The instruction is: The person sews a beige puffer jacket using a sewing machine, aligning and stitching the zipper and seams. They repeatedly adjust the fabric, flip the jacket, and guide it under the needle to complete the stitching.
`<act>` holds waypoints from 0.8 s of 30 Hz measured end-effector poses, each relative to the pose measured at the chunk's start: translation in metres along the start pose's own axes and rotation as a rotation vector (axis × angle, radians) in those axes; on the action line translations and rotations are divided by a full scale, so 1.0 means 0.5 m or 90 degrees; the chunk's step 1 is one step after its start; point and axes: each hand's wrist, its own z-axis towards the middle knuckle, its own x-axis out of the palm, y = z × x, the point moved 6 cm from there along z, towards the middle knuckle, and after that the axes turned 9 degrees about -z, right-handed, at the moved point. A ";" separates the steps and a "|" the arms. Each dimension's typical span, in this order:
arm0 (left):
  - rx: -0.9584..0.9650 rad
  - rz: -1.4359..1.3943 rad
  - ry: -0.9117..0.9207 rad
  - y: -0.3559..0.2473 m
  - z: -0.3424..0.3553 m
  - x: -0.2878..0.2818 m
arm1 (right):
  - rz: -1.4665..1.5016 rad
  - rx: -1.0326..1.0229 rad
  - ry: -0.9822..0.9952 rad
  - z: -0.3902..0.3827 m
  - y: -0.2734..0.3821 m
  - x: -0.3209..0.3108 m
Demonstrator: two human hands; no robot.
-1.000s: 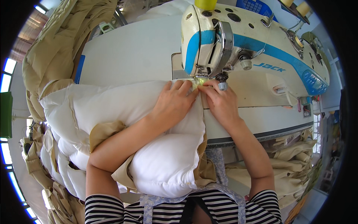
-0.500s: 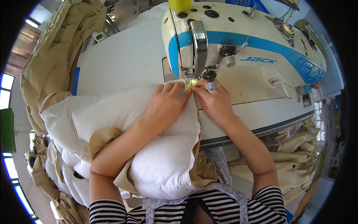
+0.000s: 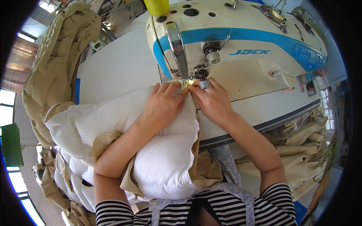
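A white padded piece (image 3: 164, 158) with tan fabric layers (image 3: 203, 169) covers my lap and the table's left front, its edge running up beneath the needle area of a white-and-blue sewing machine (image 3: 245, 35). My left hand (image 3: 162, 105) lies over the padded piece just left of the presser foot, fingers bent and thumb pressed at the edge. My right hand (image 3: 215, 103) pinches that edge from the right, below a tension knob, thumb and index close to the lit needle area. The exact fingertip grip is small and partly hidden.
Tan quilted garments (image 3: 56, 52) are piled along the table's (image 3: 113, 64) left side, with more tan fabric (image 3: 298, 150) below its right front edge. A yellow container (image 3: 156, 6) tops the machine. A green bin (image 3: 11, 145) stands at far left.
The whole view has shifted, so the machine sits further left and higher in the picture. Both hands remain at the needle area, holding the fabric edge, with little visible change in grip.
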 end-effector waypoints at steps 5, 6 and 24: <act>0.038 0.016 0.016 0.014 0.002 -0.006 | 0.105 0.039 -0.007 -0.018 -0.003 -0.027; 0.049 0.018 0.016 0.016 0.000 -0.006 | 0.142 0.051 0.009 -0.028 -0.001 -0.036; -0.285 -0.136 0.329 -0.154 -0.079 -0.070 | 0.396 -0.288 0.139 -0.202 0.236 -0.184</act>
